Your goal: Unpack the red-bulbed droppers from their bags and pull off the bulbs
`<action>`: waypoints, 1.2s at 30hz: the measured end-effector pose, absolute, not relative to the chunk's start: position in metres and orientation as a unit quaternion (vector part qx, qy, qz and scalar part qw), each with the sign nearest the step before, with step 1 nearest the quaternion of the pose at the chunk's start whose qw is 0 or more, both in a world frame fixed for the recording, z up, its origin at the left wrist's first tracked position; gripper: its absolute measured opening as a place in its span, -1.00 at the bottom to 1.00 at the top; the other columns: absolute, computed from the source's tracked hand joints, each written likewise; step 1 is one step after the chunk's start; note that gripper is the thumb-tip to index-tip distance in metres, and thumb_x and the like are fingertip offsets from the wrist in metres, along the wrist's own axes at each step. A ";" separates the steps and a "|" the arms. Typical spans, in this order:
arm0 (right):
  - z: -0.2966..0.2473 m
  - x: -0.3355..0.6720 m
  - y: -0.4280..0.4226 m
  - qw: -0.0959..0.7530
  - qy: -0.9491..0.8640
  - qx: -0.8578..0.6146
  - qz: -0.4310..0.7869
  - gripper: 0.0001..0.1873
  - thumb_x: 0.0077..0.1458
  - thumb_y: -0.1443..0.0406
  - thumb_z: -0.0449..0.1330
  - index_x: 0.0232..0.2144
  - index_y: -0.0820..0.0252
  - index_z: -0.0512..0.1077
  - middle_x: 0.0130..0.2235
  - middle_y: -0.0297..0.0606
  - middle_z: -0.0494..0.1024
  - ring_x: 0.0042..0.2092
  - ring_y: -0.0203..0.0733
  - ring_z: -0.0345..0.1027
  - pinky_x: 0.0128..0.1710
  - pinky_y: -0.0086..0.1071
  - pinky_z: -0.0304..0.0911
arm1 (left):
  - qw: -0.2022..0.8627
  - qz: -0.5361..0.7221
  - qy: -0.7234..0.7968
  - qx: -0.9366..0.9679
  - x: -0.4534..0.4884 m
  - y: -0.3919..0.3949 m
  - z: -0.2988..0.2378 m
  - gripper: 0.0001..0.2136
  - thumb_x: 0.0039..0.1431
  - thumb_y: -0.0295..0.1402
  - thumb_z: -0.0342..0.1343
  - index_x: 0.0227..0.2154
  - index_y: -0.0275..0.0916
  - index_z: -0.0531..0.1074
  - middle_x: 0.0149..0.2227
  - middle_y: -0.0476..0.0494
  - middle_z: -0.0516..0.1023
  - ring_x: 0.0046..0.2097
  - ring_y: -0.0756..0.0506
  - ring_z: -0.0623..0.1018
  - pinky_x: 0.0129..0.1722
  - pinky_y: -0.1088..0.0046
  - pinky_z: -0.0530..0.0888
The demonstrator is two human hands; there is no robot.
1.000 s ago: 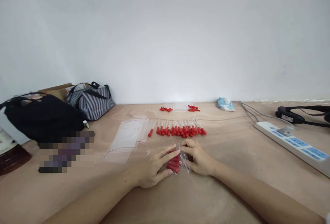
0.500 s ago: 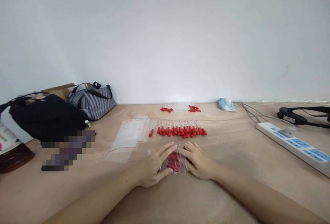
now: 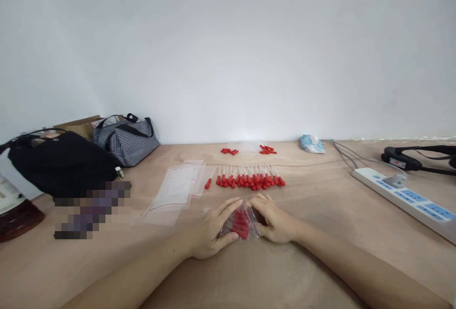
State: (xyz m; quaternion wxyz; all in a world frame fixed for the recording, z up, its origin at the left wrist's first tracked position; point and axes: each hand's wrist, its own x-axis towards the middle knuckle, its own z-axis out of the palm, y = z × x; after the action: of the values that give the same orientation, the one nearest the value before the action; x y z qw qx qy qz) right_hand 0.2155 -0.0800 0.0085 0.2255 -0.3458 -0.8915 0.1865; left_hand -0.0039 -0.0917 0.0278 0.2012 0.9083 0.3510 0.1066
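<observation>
Well, left hand (image 3: 210, 233), fingers parted, holds clear bag (image 3: 241, 224); right hand (image 3: 276, 221) half hidden, grip unclear

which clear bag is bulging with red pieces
The clear bag between the left hand and right hand: red pieces fill it out, while the flat bags at left show only thin red lines.

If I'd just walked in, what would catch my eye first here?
Probably the red-ended pieces lying in a row across the middle of the table. Next, nearer the camera, the clear bag showing red inside, held between the left hand and right hand. Then perhaps the striped bag by the wall at left.
</observation>
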 end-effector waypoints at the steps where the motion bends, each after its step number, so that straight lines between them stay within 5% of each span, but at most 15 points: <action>1: 0.009 0.216 -0.080 0.226 -0.895 -0.333 0.191 -0.64 -0.14 0.44 0.07 -0.20 0.15 0.25 -0.26 -0.27 0.35 -0.19 -0.18 0.14 -0.16 -0.25 0.04 | 0.201 0.111 0.349 0.908 -0.004 -0.091 0.027 -0.43 0.13 -0.26 -0.07 0.16 -0.22 -0.14 0.20 -0.23 -0.02 0.19 -0.16 0.06 0.14 0.18 0.10; 7: 0.005 0.218 -0.077 0.236 -0.903 -0.309 0.184 -0.70 0.00 0.37 0.07 -0.17 -0.01 0.34 -0.23 -0.29 0.39 -0.16 -0.20 0.17 -0.14 -0.25 0.01 | 0.201 0.112 0.344 0.910 -0.005 -0.090 0.025 -0.44 0.13 -0.26 -0.07 0.15 -0.20 -0.13 0.20 -0.22 -0.01 0.19 -0.17 0.06 0.13 0.18 0.12; 21: 0.012 0.260 -0.080 0.246 -0.893 -0.316 0.206 -0.88 0.05 0.35 0.04 -0.29 0.14 0.30 -0.26 -0.25 0.39 -0.20 -0.21 0.20 -0.18 -0.28 0.12 | 0.209 0.116 0.356 0.903 -0.003 -0.094 0.031 -0.50 0.12 -0.26 -0.04 0.12 -0.12 0.00 0.18 -0.16 0.05 0.16 -0.17 0.15 0.10 0.18 0.16; 29: 0.008 0.252 -0.081 0.265 -0.867 -0.367 0.210 -0.46 -0.13 0.14 0.23 -0.09 0.17 0.21 -0.15 -0.17 0.36 -0.14 -0.13 0.21 -0.13 -0.23 0.12 | 0.218 0.108 0.358 0.901 -0.003 -0.093 0.030 -0.53 0.12 -0.26 -0.04 0.11 -0.10 0.05 0.18 -0.15 0.04 0.15 -0.18 0.15 0.10 0.17 0.16; 36: 0.005 0.250 -0.079 0.297 -0.845 -0.354 0.267 -0.79 -0.02 0.30 0.12 -0.26 0.18 0.34 -0.32 -0.28 0.43 -0.31 -0.27 0.30 -0.29 -0.38 0.23 | 0.209 0.112 0.360 0.903 -0.004 -0.093 0.030 -0.56 0.12 -0.24 -0.04 0.09 -0.07 0.10 0.17 -0.14 0.08 0.13 -0.19 0.19 0.07 0.16 0.20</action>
State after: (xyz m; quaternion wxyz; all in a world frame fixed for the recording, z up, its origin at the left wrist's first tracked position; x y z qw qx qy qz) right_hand 0.2502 -0.0794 0.0047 0.2974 -0.3543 -0.8452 0.2675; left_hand -0.0039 -0.0935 0.0302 0.2085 0.9026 0.3597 0.1118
